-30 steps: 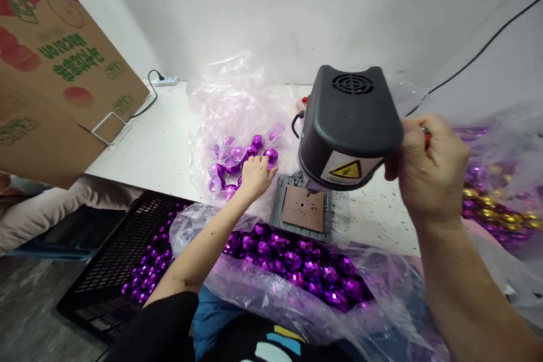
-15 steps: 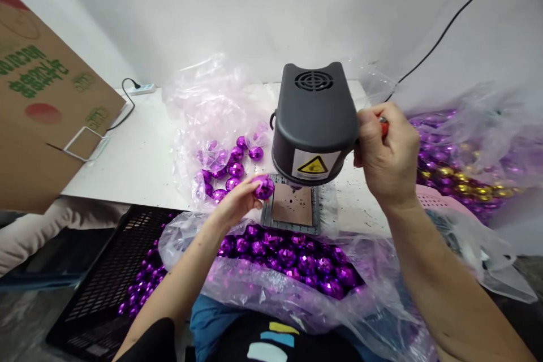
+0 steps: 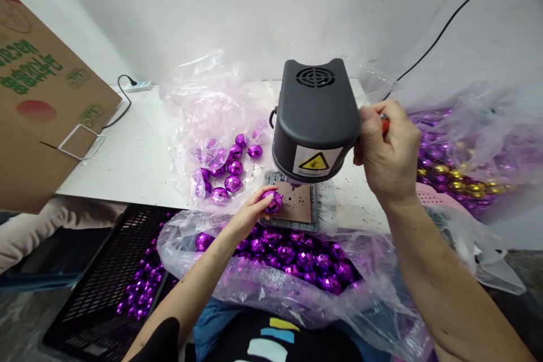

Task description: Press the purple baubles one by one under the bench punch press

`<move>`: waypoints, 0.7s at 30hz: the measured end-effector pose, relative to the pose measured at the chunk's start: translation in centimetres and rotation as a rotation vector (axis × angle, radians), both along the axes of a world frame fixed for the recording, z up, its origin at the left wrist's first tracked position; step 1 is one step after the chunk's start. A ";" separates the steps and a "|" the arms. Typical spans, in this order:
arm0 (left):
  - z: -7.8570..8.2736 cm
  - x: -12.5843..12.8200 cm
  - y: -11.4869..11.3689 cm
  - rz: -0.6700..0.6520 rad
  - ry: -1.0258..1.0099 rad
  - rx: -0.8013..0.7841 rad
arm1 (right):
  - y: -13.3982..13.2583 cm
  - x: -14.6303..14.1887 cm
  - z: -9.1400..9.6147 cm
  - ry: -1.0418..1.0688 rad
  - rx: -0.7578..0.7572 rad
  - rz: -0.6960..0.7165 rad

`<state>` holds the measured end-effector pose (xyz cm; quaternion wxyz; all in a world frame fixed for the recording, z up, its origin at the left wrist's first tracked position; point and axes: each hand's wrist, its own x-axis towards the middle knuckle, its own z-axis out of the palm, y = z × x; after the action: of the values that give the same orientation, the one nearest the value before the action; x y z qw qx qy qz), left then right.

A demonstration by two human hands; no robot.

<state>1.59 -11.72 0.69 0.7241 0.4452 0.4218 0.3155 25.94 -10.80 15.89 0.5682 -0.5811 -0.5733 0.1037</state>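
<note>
left hand [image 3: 248,218]: grip closed on purple faceted ball [image 3: 272,201] — ball is held over the left edge of the base plate [image 3: 299,206] | right hand [image 3: 388,153]: grip clenched round red handle [image 3: 384,123], beside black machine head [image 3: 316,116]

— What does the dark housing [image 3: 316,119] hide?
— Its working end above the plate [image 3: 299,206]. The right hand [image 3: 388,155] covers nearly all of the red handle [image 3: 384,123]; the left hand [image 3: 246,218] hides part of the purple ball [image 3: 272,201].
— And cut off?
— The cardboard box [image 3: 38,107] at the left edge, the cable [image 3: 445,28] top right, the black crate [image 3: 106,277] at the bottom. The warning label [image 3: 314,162] has print too small to read.
</note>
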 end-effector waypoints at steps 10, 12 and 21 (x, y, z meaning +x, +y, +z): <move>-1.5 2.4 1.1 -0.024 0.541 0.656 | 0.0 -0.1 0.0 0.020 0.010 0.018; -1.9 2.8 1.4 -0.030 0.605 0.764 | 0.0 -0.2 0.0 0.016 0.021 0.011; -2.7 5.3 1.6 0.022 0.867 0.909 | 0.0 -0.1 -0.2 -0.009 0.027 -0.019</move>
<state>6.91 -10.08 -2.03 0.2224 0.7916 0.5054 0.2616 25.81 -10.75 15.67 0.5743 -0.5793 -0.5717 0.0878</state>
